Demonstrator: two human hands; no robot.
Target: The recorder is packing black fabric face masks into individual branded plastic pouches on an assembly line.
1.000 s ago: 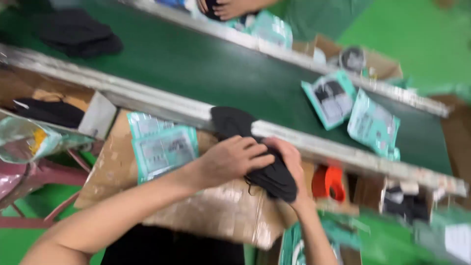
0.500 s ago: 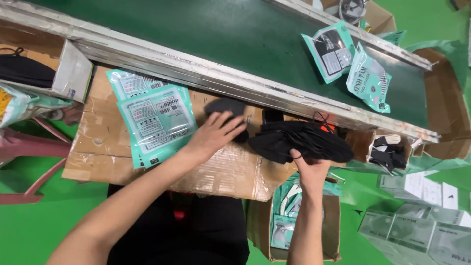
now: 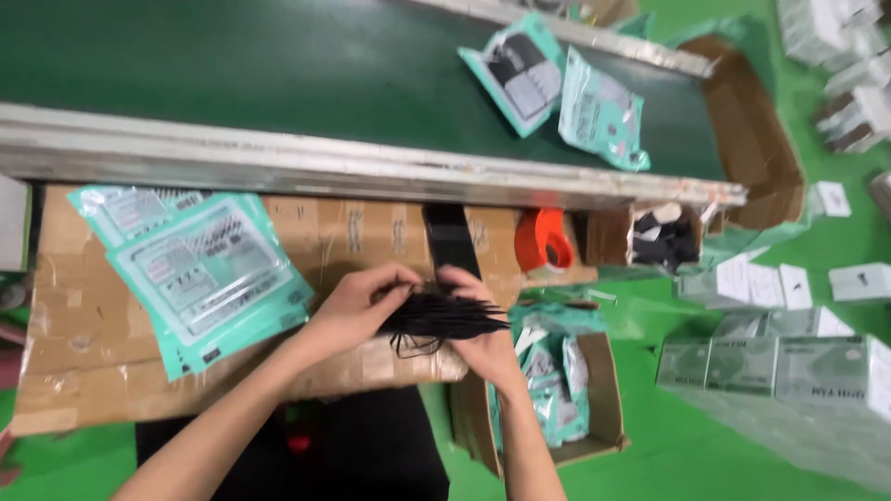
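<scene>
Your two hands meet at frame centre over the cardboard worktop, the stack of masks between them. Pouches lie at left on it. The conveyor runs along the top; a box of pouches sits lower right.

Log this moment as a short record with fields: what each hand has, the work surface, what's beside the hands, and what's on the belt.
left hand: grips the left end of the flat stack of black fabric masks
right hand: holds the stack's right end from below
surface: taped brown cardboard sheet under the hands
beside: teal printed plastic pouches left of the hands; orange tape dispenser to the right
belt: dark green conveyor belt carrying two filled teal pouches
</scene>
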